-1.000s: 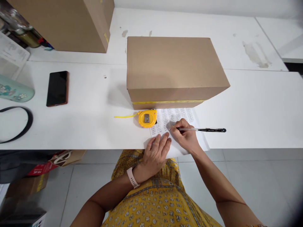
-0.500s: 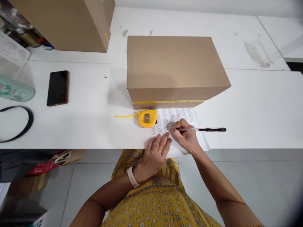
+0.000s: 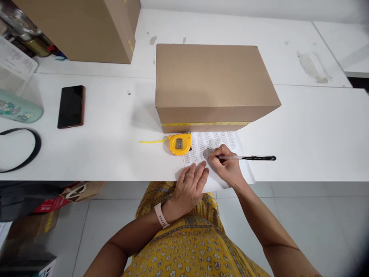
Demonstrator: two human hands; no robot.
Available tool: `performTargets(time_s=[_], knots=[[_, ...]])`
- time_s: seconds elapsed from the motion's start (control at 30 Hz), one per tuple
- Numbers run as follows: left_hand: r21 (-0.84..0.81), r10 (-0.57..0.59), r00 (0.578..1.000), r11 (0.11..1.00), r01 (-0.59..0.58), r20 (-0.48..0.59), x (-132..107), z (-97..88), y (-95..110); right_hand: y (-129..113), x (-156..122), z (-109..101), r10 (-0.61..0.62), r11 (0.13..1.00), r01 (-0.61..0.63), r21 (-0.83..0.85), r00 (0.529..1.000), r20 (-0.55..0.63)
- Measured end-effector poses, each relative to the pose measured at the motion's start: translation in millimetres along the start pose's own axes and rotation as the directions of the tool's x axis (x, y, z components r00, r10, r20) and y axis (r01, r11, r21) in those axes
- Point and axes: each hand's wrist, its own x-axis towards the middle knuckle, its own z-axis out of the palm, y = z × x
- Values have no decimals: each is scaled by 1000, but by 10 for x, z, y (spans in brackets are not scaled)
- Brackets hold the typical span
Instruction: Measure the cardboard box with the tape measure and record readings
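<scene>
My right hand [image 3: 226,164] grips a pen [image 3: 256,158] with a clear barrel and black end, its tip down at the paper. The sheet of paper [image 3: 219,179] carries several columns of small handwriting and hangs a little over the table's front edge. Flat on its lower left part rests my left hand [image 3: 190,184], fingers stretched out. A yellow tape measure [image 3: 180,144] lies on the paper's left side, a short bit of its yellow tape out to the left. Behind it stands a closed cardboard box [image 3: 213,77], which hides the paper's far edge.
To the left on the white table [image 3: 109,154] lie a phone [image 3: 71,106], a black band [image 3: 36,148] and a pale green bottle [image 3: 21,107]. A larger cardboard box [image 3: 77,30] stands at the back left. Below the table's left front are bags [image 3: 82,191].
Almost nothing differs. The pen and my right hand stay at nearly the same spot on the paper, and the view has shifted very slightly.
</scene>
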Motion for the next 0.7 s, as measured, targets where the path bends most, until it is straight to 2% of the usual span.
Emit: performTargets(time_s=[0.27,0.53,0.7], knots=[[13,8,1000,1000,-8,-4,2,7,-11,-8,25,-25,-18,999,18,37,1000,-19],[3,4,1000,1000,-4,-7,-3,10,-3,20,25,-39,3,1000,-3,-23,1000,-3],[-5,-3,1000,1000,3,-29,0,10,2,33,21,-38,-1,1000,1,5,1000,2]])
